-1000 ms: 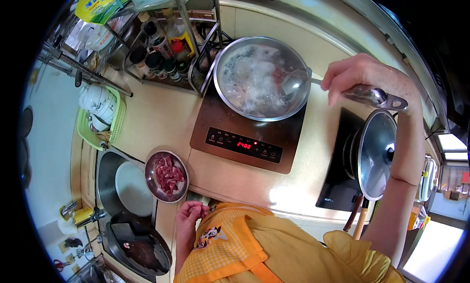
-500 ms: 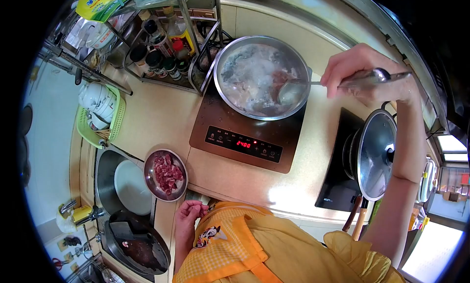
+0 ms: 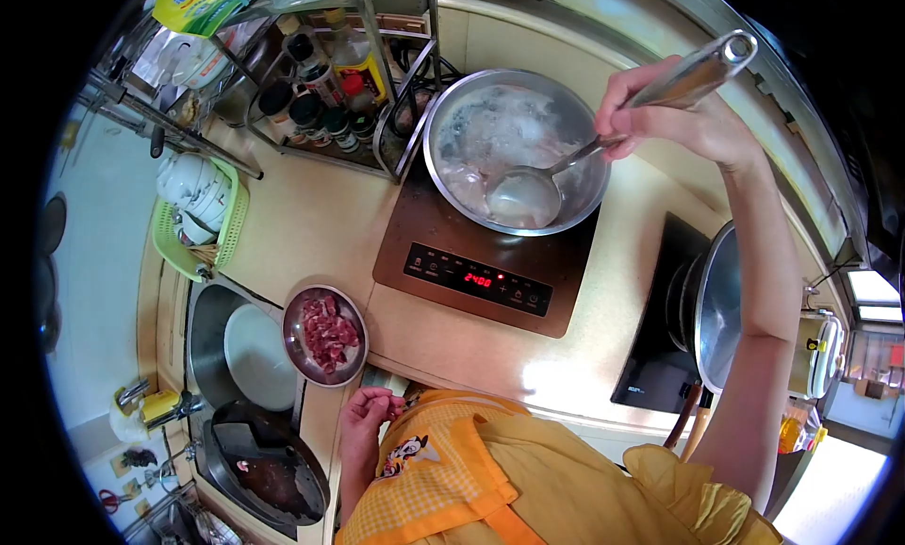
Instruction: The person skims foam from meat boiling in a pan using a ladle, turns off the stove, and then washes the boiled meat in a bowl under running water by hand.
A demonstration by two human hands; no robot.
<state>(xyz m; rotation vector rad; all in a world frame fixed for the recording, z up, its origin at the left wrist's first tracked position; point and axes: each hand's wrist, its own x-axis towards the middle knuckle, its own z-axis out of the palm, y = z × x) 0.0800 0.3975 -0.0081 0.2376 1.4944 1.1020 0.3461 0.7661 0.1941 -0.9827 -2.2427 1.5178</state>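
My right hand (image 3: 665, 121) is closed around the handle of a metal ladle (image 3: 524, 200). The ladle's bowl holds cloudy liquid and sits low inside a wide steel pot (image 3: 432, 182), near its front rim. Pale foam and steam cover the bubbling liquid (image 3: 504, 121) in the pot. Beneath it, an induction cooker (image 3: 396, 253) shows 2400 in red digits. My left hand (image 3: 370, 415) rests by the apron at the counter's edge, fingers curled together with nothing visible in them. Just beyond it stands a metal bowl (image 3: 294, 355) of raw red meat pieces (image 3: 330, 336).
A sink (image 3: 209, 333) at left holds a white basin (image 3: 255, 356) and a dark pan (image 3: 292, 460). Behind are a green basket (image 3: 231, 229) of dishes and a rack of seasoning bottles (image 3: 311, 116). A lidded pan (image 3: 718, 305) stands on a second cooktop (image 3: 650, 356) at right.
The ladle has swung from the pot's right side toward its front, and its handle now tilts up more steeply. My right hand has turned with it. My left hand stays put.
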